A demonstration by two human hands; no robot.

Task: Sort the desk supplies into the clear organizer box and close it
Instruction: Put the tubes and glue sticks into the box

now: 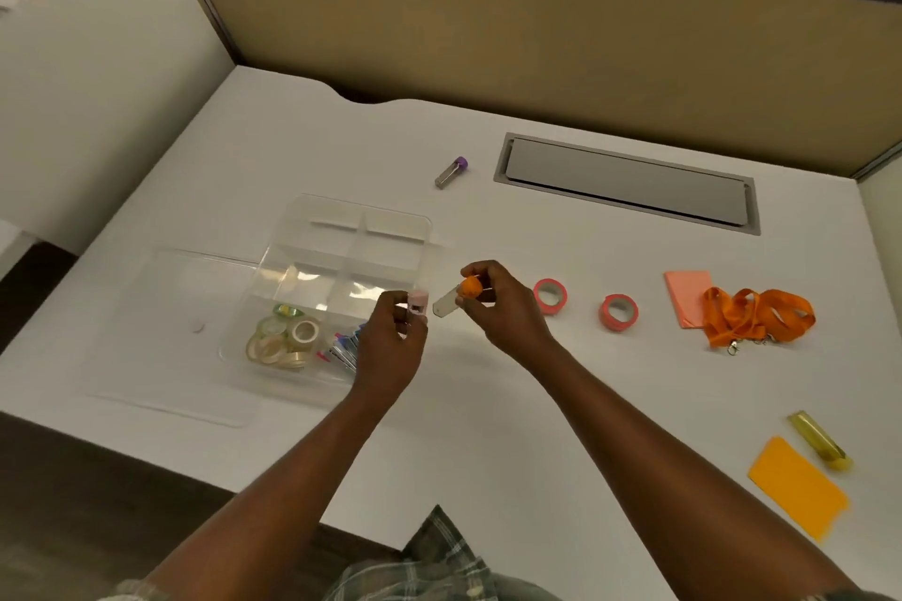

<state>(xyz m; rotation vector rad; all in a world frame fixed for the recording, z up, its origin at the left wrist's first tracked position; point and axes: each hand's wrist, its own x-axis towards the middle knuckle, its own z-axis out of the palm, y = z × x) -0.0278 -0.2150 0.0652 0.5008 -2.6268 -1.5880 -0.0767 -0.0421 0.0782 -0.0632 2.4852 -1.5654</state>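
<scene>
Far left on the desk [488, 429], the box lid [166, 337] lies flat and open beside the clear organizer box [341, 288]. The near compartments already hold tape rolls [285, 337] and what look like clips [344, 349]; the far ones look empty. Because the walls are clear, I could misjudge a divider and drop something on top of it or into the wrong compartment.

My left hand [390, 347] hovers over the box's near right corner, fingertips pressed on a small pink piece [418, 300]. It is a light pinch, and if it slips the piece will probably land among the clips.

Just right of it, my right hand [502, 307] pinches a tube with an orange cap [456, 295], holding it by the cap, the clear body pointing left toward the box. If the cap is loose, the body could fall away and roll.

Further right, well apart from the box, two pink tape rolls [583, 304], a pink notepad [688, 295] and an orange lanyard [756, 315] wait. Far behind sits a purple-capped tube [451, 172]; near right, a yellow tube [820, 442] touches an orange card [798, 486]. The round tubes may roll if I bump the desk, and the lanyard could bulge up and stop the lid from shutting.
</scene>
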